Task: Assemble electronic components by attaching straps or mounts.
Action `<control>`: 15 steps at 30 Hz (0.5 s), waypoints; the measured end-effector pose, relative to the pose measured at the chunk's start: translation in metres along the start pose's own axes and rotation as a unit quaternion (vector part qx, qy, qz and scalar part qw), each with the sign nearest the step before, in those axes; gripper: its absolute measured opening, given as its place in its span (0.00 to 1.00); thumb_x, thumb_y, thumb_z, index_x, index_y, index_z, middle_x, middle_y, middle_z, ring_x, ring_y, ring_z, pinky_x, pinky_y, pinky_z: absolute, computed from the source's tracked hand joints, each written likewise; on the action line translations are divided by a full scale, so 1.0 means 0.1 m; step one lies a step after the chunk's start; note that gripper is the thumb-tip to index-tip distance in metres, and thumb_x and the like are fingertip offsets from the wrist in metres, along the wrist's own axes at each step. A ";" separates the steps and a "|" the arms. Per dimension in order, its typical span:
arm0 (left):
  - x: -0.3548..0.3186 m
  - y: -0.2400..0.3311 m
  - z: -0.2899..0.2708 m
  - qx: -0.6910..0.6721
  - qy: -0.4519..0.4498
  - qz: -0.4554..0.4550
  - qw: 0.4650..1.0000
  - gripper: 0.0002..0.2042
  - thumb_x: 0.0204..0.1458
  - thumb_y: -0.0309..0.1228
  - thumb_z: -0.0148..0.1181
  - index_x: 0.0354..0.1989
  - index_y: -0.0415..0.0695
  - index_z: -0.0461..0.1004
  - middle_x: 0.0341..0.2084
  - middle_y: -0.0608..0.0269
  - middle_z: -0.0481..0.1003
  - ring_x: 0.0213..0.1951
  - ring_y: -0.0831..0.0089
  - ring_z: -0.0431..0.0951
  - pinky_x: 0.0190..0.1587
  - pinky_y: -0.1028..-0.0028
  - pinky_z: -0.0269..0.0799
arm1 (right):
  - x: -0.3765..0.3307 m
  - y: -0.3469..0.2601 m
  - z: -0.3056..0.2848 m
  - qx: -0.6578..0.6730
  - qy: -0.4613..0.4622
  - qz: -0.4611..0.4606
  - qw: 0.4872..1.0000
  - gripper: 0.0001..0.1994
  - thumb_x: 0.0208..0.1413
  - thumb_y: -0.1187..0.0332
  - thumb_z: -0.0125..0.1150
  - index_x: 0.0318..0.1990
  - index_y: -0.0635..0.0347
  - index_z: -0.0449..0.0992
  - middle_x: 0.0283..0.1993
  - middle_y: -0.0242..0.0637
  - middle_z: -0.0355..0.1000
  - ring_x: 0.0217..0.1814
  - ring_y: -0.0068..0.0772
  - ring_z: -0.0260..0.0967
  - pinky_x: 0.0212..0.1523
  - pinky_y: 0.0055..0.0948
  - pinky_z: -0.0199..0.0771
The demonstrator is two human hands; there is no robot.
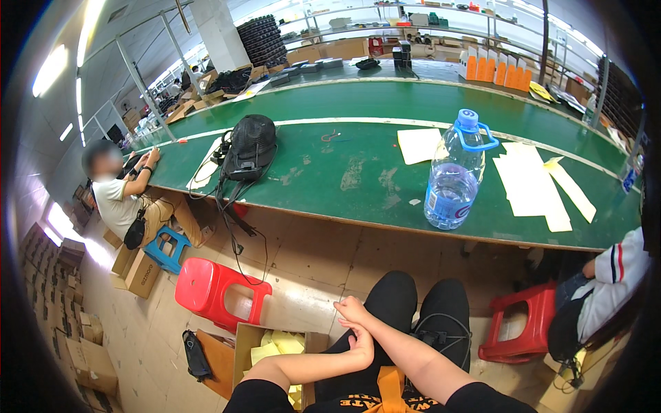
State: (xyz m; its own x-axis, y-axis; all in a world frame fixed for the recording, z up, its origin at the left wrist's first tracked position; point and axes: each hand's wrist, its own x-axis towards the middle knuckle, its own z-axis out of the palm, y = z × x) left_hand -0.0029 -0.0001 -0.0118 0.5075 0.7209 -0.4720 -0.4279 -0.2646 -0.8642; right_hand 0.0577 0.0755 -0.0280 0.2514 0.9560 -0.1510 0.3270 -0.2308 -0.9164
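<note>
Above my lap, my two bare hands meet with no object visible in either. My right hand (352, 310) reaches across to the left, its fingers loosely curled in. Just below it, my left hand (361, 346) is bent up at the wrist, and its fingers reach up to the right wrist, apart from one another; their tips are partly hidden. Under my left forearm stands an open cardboard box (249, 339) with crumpled yellow paper (284, 342) in it. A black cable (447, 318) lies looped over my thigh.
On the green workbench (330, 172) stand a half-full water bottle (451, 196), yellow paper sheets (527, 182) and a black cap (253, 141) with dangling cables. A red stool (206, 289) is left of me. One person (117, 199) sits at left, another (620, 282) at right.
</note>
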 end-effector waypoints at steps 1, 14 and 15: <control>0.00 0.00 0.00 -0.004 0.003 0.002 1.000 0.19 0.51 0.40 0.35 0.41 0.37 0.64 0.35 0.51 0.70 0.36 0.59 0.71 0.34 0.64 0.68 | 0.00 0.00 0.00 0.002 0.002 0.001 1.000 0.19 0.42 0.58 0.49 0.13 0.68 0.66 0.10 0.48 0.59 0.12 0.40 0.60 0.19 0.34 0.60; -0.04 -0.09 0.03 -0.018 0.038 0.009 0.999 0.15 0.49 0.35 0.41 0.39 0.35 0.65 0.28 0.46 0.70 0.30 0.51 0.72 0.28 0.59 0.69 | 0.00 0.01 0.00 0.006 0.006 0.010 1.000 0.19 0.39 0.59 0.50 0.11 0.68 0.64 0.08 0.47 0.57 0.10 0.38 0.57 0.18 0.34 0.59; -0.04 -0.08 0.03 -0.018 0.038 0.009 0.999 0.15 0.49 0.35 0.41 0.39 0.35 0.65 0.28 0.46 0.70 0.30 0.51 0.72 0.28 0.59 0.69 | 0.01 0.01 0.00 0.006 0.006 0.010 1.000 0.19 0.39 0.59 0.50 0.11 0.68 0.64 0.08 0.47 0.57 0.10 0.38 0.57 0.18 0.34 0.59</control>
State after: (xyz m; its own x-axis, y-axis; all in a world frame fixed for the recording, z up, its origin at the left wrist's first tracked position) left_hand -0.0034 0.0008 -0.0025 0.5563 0.6654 -0.4977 -0.4109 -0.3002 -0.8608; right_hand 0.0579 0.0761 -0.0293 0.2683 0.9489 -0.1658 0.3099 -0.2480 -0.9178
